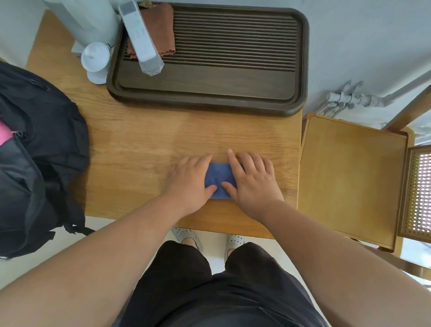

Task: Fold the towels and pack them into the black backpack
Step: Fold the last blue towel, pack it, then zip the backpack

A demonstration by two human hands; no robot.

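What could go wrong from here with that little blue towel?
The small folded blue cloth towel is only pressed flat under the left hand and right hand, so it may spring open when lifted. The black fabric backpack seems to overhang the wooden table; stuffing it could tip it.

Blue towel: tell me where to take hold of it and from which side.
Probably the near long edge of the blue towel, from the person's side: it lies flat, and the left hand and right hand cover its ends, leaving that edge bare for a pinching grip.
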